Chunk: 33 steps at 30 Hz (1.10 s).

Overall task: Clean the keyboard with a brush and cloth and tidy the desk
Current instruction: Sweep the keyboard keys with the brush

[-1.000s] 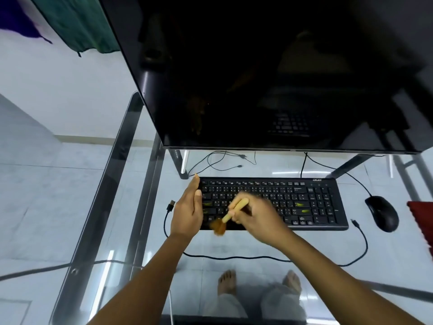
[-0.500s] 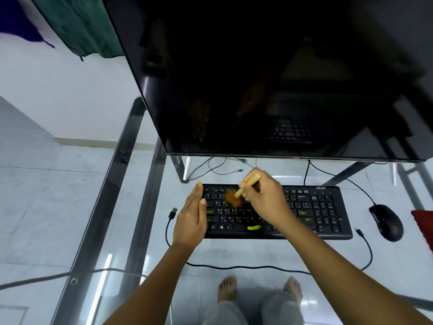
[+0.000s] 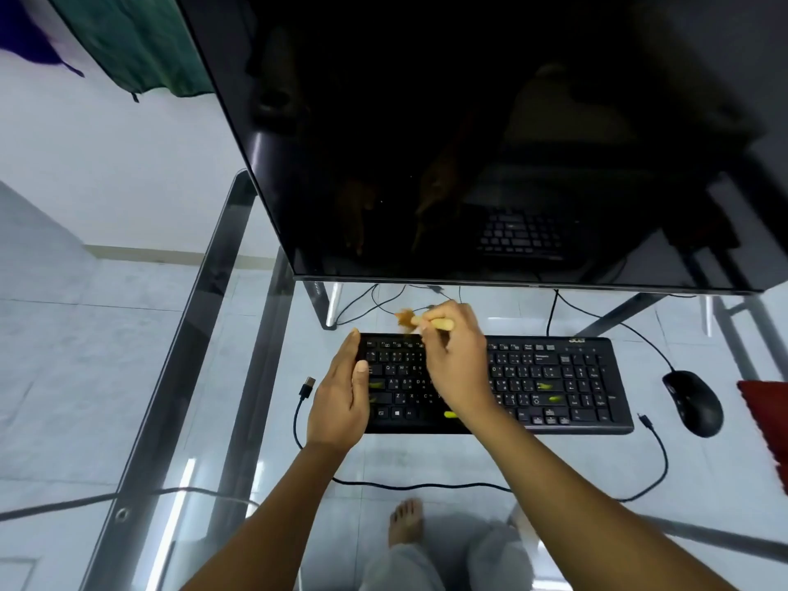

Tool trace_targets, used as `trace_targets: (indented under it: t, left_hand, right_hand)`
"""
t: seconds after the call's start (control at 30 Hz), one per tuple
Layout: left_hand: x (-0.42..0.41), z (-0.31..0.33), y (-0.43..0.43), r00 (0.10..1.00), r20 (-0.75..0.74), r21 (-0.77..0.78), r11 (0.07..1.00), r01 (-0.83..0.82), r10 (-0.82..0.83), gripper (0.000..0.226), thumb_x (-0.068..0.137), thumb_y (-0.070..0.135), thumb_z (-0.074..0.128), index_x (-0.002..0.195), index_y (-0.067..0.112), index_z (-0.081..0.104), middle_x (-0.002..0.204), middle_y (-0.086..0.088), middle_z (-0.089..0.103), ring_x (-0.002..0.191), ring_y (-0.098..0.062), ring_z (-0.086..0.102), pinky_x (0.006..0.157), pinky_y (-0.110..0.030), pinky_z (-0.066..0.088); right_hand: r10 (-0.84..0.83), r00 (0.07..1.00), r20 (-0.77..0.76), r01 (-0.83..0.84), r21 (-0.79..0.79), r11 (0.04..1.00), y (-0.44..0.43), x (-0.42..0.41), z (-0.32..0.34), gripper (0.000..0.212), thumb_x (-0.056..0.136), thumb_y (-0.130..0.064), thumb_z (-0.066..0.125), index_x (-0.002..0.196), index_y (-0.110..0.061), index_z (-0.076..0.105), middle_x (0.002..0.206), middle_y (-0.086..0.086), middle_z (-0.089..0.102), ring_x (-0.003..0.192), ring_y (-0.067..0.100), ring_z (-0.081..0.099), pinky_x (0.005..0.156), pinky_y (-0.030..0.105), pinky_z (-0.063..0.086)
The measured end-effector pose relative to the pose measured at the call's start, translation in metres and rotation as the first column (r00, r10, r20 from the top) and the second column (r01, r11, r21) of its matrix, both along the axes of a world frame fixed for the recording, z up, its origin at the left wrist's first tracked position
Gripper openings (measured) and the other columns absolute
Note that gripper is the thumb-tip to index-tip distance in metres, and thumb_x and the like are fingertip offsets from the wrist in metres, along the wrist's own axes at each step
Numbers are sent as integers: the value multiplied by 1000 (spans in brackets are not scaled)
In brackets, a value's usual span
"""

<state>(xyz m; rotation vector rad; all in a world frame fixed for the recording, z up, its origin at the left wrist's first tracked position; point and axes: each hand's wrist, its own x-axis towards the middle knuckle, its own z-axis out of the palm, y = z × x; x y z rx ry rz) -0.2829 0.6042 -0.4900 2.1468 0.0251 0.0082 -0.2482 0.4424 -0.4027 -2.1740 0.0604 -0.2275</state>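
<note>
Now: brush at kbd top edge

R hand [image 3: 458, 360] pinches brush [image 3: 420, 321], bristles blurred just past keyboard [image 3: 554, 381] back edge. L hand [image 3: 341, 398] flat, fingers together, pressed on kbd left end. Mouse [image 3: 695, 403] right of kbd, red cloth [image 3: 767, 420] beyond it on glass desk [image 3: 213, 377].

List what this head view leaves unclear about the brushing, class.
- Brush: bristles motion-blurred; right hand covers most of the handle.
- Keyboard: middle keys hidden under both hands; legends too small.
- Red item: cut off by right edge.
</note>
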Motion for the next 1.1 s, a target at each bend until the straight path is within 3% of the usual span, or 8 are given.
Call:
trace_targets:
  t: [0.17, 0.27, 0.4, 0.53, 0.67, 0.8, 0.9, 1.1]
  left_hand:
    - [0, 2, 0, 1000, 11, 11, 1000, -7, 6, 58, 99, 54, 19, 151, 28, 29, 151, 9, 40, 138, -6, 37, 112, -33, 36]
    - [0, 2, -1, 1000, 0, 6, 1000, -6, 6, 58, 99, 55, 19, 151, 29, 28, 152, 12, 38, 139, -3, 35, 113, -33, 35]
    - [0, 1, 0, 1000, 1, 10, 1000, -9, 9, 57, 99, 55, 20, 151, 31, 27, 152, 12, 37, 138, -4, 35, 112, -34, 37]
    - [-1, 1, -1, 1000, -13, 1, 1000, -9, 9, 57, 99, 55, 21, 151, 32, 28, 152, 13, 37, 139, -1, 33, 114, -31, 34]
    - [0, 1, 0, 1000, -8, 23, 1000, -9, 10, 56, 99, 54, 20, 150, 32, 28, 151, 11, 38, 138, -4, 36, 112, -32, 36]
    - [-1, 1, -2, 1000, 0, 17, 1000, -11, 11, 57, 99, 56, 21, 150, 32, 28, 152, 13, 36, 139, -1, 33, 113, -33, 35]
    - [1, 1, -2, 1000, -4, 34, 999, -21, 21, 57, 98, 57, 20, 150, 33, 27, 151, 12, 37, 137, -5, 37, 111, -36, 38]
    - [0, 1, -1, 1000, -2, 29, 999, -15, 15, 57, 98, 57, 20, 150, 34, 27, 152, 13, 37, 137, -3, 36, 111, -35, 38]
  right_hand:
    - [139, 990, -8, -139, -92, 986, -17, -4, 3, 16, 92, -9, 64, 83, -22, 59, 77, -6, 68, 70, 16, 66, 64, 32, 56]
    - [-42, 999, 33, 44, -42, 998, -32, -10, 2, 19, 91, -5, 63, 84, -22, 58, 80, 3, 66, 64, 24, 62, 56, 40, 53]
    - [170, 983, -61, -173, -33, 984, -24, -31, 1, 15, 92, -2, 61, 84, -15, 61, 76, 0, 71, 67, 15, 67, 64, 32, 57]
    - [-43, 999, -7, 43, 18, 999, -41, -41, 1, 16, 91, 2, 61, 86, -13, 60, 84, 0, 65, 71, 13, 63, 62, 27, 51]
    - [249, 947, -204, -251, 16, 968, -40, -57, 1, 13, 94, -9, 61, 85, -18, 58, 75, -7, 73, 67, 14, 68, 63, 33, 57]
    - [38, 990, -134, -25, 96, 995, -53, -51, 4, 14, 93, -10, 62, 84, -20, 59, 76, 0, 69, 69, 16, 68, 63, 29, 57]
    - [277, 912, -303, -274, 52, 960, -45, -48, 4, 13, 94, -12, 62, 82, -17, 59, 73, 4, 71, 67, 23, 69, 59, 34, 58]
    - [169, 969, -183, -160, 62, 985, -32, -28, 17, 12, 94, -12, 62, 82, -15, 58, 70, 2, 71, 62, 8, 67, 61, 26, 56]
